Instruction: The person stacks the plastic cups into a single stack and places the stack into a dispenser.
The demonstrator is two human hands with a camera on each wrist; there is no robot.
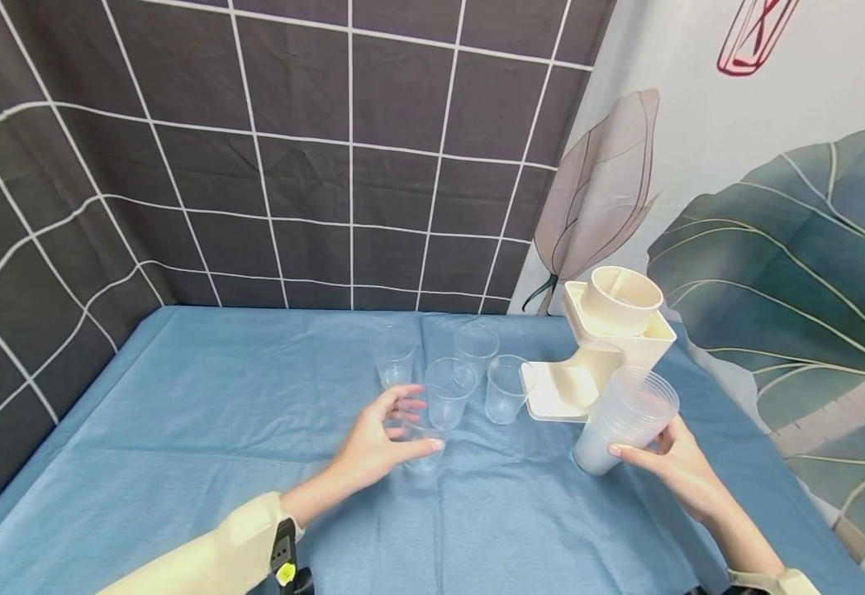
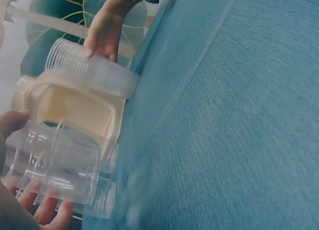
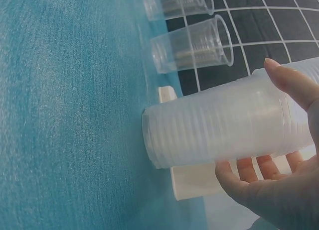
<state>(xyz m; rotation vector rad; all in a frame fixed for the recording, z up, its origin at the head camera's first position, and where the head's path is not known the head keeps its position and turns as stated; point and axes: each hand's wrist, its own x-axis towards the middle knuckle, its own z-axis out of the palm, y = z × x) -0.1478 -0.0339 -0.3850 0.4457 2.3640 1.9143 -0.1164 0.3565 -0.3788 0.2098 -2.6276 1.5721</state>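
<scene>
Around a clear plastic cup point(image 2: 75, 165) near the table's middle, my left hand point(image 1: 380, 442) has its thumb on one side and its curled fingers on the other. Several more clear cups, among them one cup point(image 1: 506, 390) at the right of the group, stand upright just beyond that hand. My right hand point(image 1: 681, 467) grips a tall stack of nested plastic cups point(image 3: 219, 125), thumb on the near side and fingers round the back. The stack leans to the right, its lower end at the blue cloth. The hand hides part of its upper end.
A cream plastic stand point(image 1: 614, 347) with a round collar on top and a flat foot is behind the cup stack. Blue cloth point(image 1: 201, 430) covers the table. A dark gridded curtain point(image 1: 298, 182) and a leaf-patterned one hang behind.
</scene>
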